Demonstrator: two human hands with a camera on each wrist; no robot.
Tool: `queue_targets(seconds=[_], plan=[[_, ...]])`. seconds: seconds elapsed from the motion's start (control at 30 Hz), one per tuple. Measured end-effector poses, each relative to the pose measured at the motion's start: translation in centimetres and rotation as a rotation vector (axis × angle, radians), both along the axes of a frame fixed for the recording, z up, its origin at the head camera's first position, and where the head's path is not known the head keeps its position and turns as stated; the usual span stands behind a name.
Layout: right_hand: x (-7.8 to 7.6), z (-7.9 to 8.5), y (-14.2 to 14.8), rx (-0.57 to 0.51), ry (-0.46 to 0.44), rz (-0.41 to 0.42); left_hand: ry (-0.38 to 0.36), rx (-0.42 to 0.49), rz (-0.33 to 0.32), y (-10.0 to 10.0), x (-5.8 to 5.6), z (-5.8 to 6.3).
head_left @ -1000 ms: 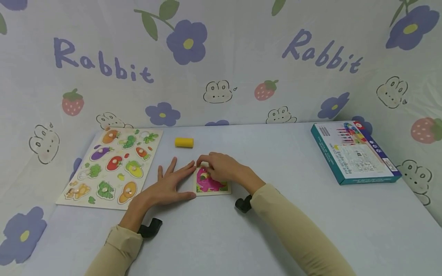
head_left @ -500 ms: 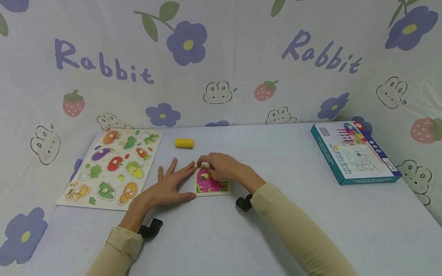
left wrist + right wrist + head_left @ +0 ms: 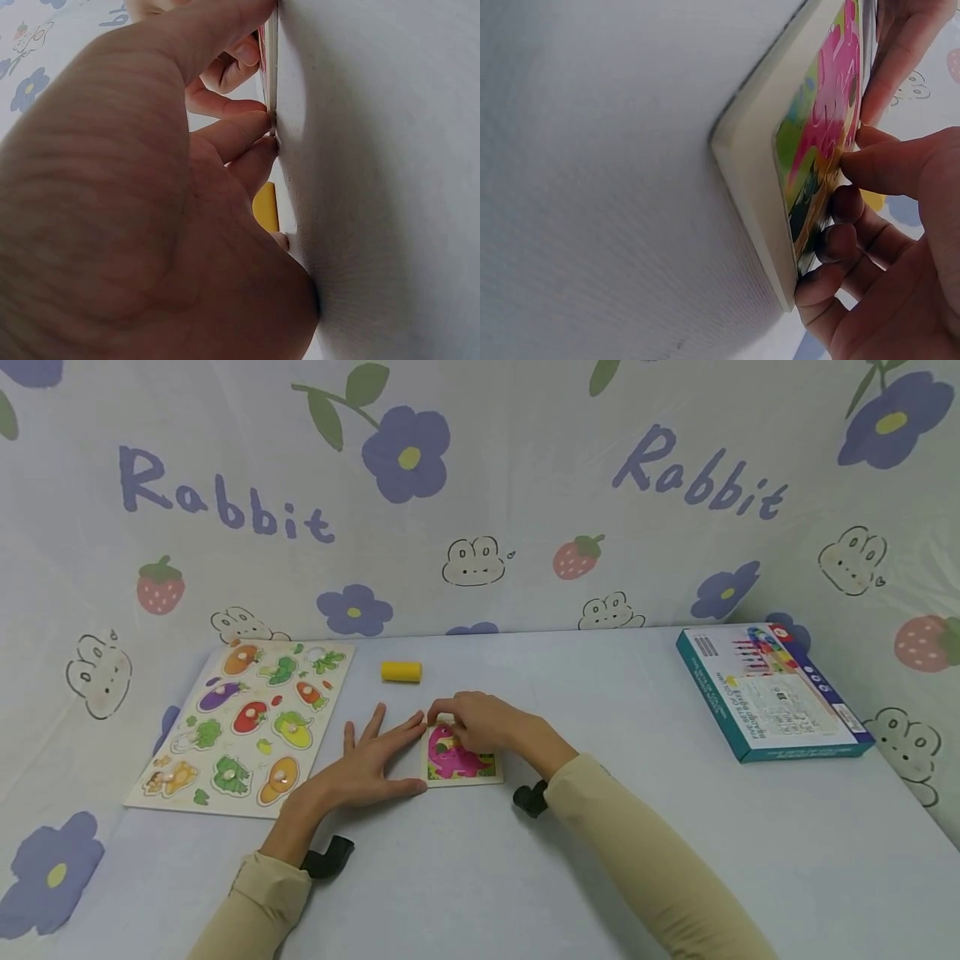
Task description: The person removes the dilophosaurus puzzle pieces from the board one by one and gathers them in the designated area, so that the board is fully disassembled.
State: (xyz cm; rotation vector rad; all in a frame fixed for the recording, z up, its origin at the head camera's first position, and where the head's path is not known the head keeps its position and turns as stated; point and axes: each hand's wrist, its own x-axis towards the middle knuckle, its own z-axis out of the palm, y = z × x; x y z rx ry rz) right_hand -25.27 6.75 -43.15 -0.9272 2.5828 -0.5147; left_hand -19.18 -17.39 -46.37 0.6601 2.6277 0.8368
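Note:
A small square jigsaw puzzle (image 3: pixel 453 763) with a pink dinosaur on it lies flat on the white table. My left hand (image 3: pixel 362 772) is spread out, its thumb and index finger against the puzzle's left edge. Over the upper part of the puzzle, my right hand (image 3: pixel 487 723) has curled fingers, and its index finger reaches the far left corner. In the right wrist view, the thumb touches the picture of the puzzle (image 3: pixel 825 112), and the other fingertips rest at its surface and edge. The right hand hides the puzzle's upper right part.
A vegetable peg puzzle board (image 3: pixel 258 718) lies on the left, partly behind my left forearm. A yellow cylinder (image 3: pixel 401 672) lies behind the hands. On the far right is a flat teal-and-white box (image 3: pixel 776 693). A printed curtain (image 3: pixel 510 485) backs the table.

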Motion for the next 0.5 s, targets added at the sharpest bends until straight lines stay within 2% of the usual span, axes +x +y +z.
queue_targets(seconds=[0.17, 0.5], plan=[[-0.15, -0.02, -0.01, -0.001, -0.01, 0.001, -0.003, 0.003, 0.0, 0.01, 0.06, -0.03], [-0.5, 0.45, -0.09, -0.05, -0.09, 0.009, -0.002, 0.013, -0.004, -0.08, -0.02, -0.09]])
